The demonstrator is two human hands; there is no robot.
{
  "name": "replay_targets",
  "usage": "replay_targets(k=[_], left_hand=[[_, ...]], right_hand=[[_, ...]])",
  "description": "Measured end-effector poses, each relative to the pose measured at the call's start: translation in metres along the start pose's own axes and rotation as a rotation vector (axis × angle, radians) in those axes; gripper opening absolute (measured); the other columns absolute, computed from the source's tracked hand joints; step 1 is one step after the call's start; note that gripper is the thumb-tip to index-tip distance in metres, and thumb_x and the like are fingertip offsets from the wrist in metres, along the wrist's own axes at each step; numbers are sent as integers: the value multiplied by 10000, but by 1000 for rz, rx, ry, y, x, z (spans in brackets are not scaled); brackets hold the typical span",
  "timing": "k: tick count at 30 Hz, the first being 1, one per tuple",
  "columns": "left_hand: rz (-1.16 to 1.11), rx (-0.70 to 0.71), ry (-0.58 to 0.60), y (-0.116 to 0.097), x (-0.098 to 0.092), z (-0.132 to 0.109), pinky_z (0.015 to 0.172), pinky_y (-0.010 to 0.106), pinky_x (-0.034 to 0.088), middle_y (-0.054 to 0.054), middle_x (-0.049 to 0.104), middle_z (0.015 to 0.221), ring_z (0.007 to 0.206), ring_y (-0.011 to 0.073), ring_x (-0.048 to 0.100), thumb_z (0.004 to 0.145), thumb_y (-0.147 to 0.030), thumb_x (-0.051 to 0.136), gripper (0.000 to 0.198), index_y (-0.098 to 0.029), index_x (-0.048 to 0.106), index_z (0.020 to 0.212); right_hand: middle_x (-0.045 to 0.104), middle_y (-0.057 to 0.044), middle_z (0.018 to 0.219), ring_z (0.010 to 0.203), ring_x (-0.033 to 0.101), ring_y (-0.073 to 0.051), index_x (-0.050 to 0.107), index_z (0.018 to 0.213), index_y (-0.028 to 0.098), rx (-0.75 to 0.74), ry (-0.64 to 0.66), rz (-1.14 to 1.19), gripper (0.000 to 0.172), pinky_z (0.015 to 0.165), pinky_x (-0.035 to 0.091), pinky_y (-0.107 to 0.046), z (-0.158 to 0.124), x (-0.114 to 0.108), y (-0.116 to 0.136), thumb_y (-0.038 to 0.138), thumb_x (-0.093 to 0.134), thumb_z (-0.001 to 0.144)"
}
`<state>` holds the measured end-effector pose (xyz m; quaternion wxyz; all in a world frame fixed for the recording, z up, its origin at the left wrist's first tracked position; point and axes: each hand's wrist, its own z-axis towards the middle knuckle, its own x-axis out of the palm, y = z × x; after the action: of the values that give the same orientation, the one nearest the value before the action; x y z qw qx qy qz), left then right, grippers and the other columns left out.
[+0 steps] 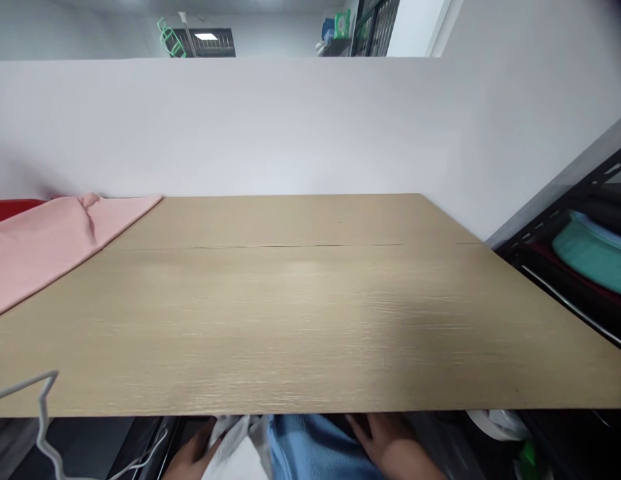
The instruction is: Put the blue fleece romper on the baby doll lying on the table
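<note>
My left hand (189,459) is low in the head view, below the table's front edge. Its fingers are closed on the edge of a greyish-white cloth (243,457). Right beside that lies a blue, towel-like cloth (315,450), partly hidden under the tabletop. My right hand (397,450) rests at the blue cloth's right side, its thumb stretched toward the fabric. The tabletop hides the ends of its other fingers, so its grip does not show.
A wooden tabletop (290,320) spans the view before a white wall (290,127). Pink cloth (45,240) covers its left side. At front left, a bent white wire (44,407) sticks up. On the right, a dark rack holds a folded teal cloth (590,250).
</note>
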<state>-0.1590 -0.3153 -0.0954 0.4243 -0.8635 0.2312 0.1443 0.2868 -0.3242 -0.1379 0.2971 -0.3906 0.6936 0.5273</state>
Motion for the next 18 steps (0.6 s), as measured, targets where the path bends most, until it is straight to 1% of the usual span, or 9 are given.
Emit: replay_targets(k=[2,4,6,8,10,12,14,16,18], left_hand=[[-5,-5,39,3,-1,1,1397,490,412,138,697,1643,1652,441,546,723,-838,682,877,-206,849,1308],[1,1,48,10,0,6,1401,478,404,148,673,1668,1666,427,532,745,-851,666,942,-181,821,1389],[9,5,27,22,3,13,1394,475,416,160,683,1658,1660,424,540,757,-858,650,984,-165,798,1440],[15,6,5,38,7,22,1381,479,435,175,704,1633,1643,433,559,751,-857,644,996,-157,796,1442],[8,13,-6,52,9,30,1376,483,443,188,710,1620,1631,436,574,756,-841,649,989,-145,792,1444],[-16,33,0,59,11,33,1377,485,443,190,710,1618,1625,428,583,787,-808,649,946,-137,790,1440],[-44,49,15,56,9,31,1372,487,450,180,721,1609,1612,424,601,809,-782,649,864,-155,814,1381],[-59,47,31,46,7,25,1362,491,467,160,748,1582,1588,434,625,773,-775,676,777,-198,851,1264],[-73,36,51,34,4,17,1347,485,491,138,774,1552,1573,439,639,716,-762,714,712,-235,869,1169]], right_hand=[[879,-172,1310,1283,824,-426,904,1155,271,72,58,-8,421,1101,644,-479,-7,5,-1,541,604,1037],[901,-170,1193,1157,866,-401,888,1085,275,120,50,15,389,1001,668,-433,-12,11,3,542,610,1023],[907,-159,1134,1091,878,-385,866,1048,286,123,4,75,331,958,671,-409,-15,14,5,535,655,990],[908,-130,1056,1033,882,-372,837,968,305,117,-38,152,253,927,670,-394,-15,16,5,524,715,938],[901,-102,984,968,881,-353,809,905,310,99,-39,195,208,872,666,-378,-13,17,2,502,731,905],[882,-84,906,878,866,-319,792,880,297,73,-13,200,200,805,646,-355,-10,20,-2,474,702,898],[858,-87,852,819,838,-298,791,878,275,50,-2,182,228,763,618,-347,-7,25,-6,452,650,905],[848,-110,841,820,826,-310,789,847,258,44,-15,147,282,767,607,-367,-6,27,-8,461,604,914],[853,-138,860,849,832,-342,792,809,253,49,-36,108,337,799,615,-402,-5,25,-10,478,567,919]])
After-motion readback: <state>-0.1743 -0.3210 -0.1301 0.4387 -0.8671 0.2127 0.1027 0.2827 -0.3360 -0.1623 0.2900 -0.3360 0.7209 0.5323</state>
